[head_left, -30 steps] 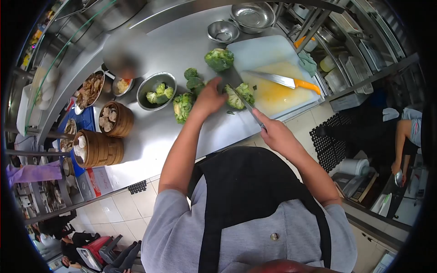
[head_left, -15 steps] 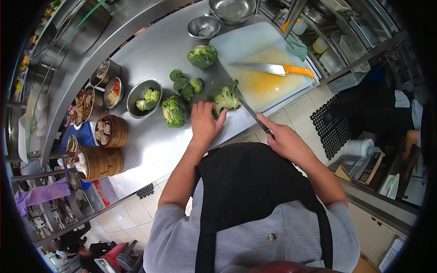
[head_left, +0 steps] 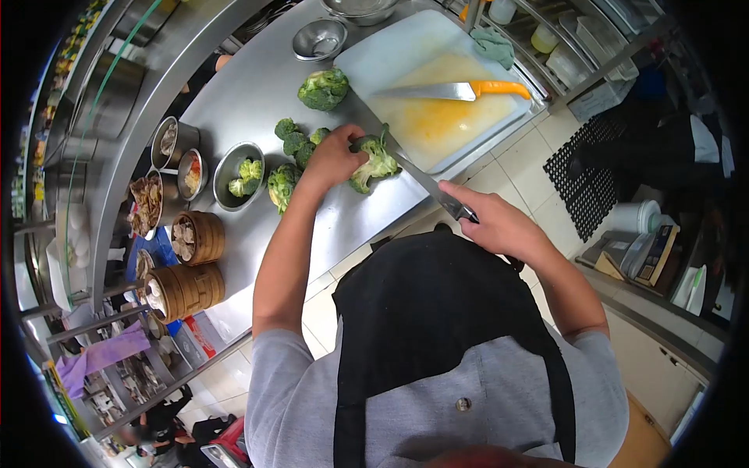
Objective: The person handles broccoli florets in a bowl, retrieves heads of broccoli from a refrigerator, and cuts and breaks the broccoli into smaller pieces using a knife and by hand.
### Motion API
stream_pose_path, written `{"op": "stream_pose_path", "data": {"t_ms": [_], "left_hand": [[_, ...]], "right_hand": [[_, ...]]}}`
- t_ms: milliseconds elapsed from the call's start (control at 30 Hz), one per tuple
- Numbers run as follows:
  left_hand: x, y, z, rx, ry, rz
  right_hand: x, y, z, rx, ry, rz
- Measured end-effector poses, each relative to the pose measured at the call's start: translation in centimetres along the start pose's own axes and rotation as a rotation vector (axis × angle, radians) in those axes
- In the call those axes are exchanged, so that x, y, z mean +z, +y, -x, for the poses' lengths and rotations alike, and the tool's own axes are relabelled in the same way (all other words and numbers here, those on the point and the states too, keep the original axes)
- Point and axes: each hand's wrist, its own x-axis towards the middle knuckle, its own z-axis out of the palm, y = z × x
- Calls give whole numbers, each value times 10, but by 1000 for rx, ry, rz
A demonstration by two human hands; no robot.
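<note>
My right hand [head_left: 499,221] is closed around the dark handle of a knife [head_left: 425,178]. Its blade points up and left, against or right beside a cut head of broccoli [head_left: 374,165]; exact contact is unclear. At the left side of that head, my left hand [head_left: 334,160] grips it, with the thumb toward me and the fingertips partly hidden. Several loose florets [head_left: 293,143] lie just beyond the left hand. One whole broccoli head [head_left: 323,90] rests farther back, and another [head_left: 282,184] is partly behind my left forearm.
A steel bowl [head_left: 226,175] holds a few florets. On a white cutting board [head_left: 367,58] lies an orange-handled knife [head_left: 468,90]. Steel bowls [head_left: 319,39] stand at the back, bamboo steamers [head_left: 187,290] at the left. The metal counter's [head_left: 343,226] front edge is close to my apron.
My left hand has gone from resting beside the broccoli to gripping its left side. The knife stays in my right hand, near the broccoli. The whole view has shifted slightly.
</note>
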Motion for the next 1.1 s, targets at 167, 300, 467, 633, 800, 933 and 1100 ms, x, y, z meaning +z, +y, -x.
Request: {"op": "stream_pose_path", "data": {"t_ms": [167,300,467,633,800,933,1100], "left_hand": [[27,-11,33,-3,370,51],[48,-12,44,8,517,74],[58,-15,51,-17,603,128],[59,-10,55,3,613,179],[62,-13,58,20,610,193],[62,-12,57,34,631,158],[61,-14,58,-1,652,225]], "right_hand": [[-16,-27,-2,75,-98,-37],[-21,-39,-16,327,-270,-147],[-16,-30,-28,295,-267,-186],[-24,-33,-38,283,-300,-246],[-45,-46,-57,283,-428,-206],[-43,-73,-71,328,-448,-33],[-36,-74,-80,334,-451,-60]]}}
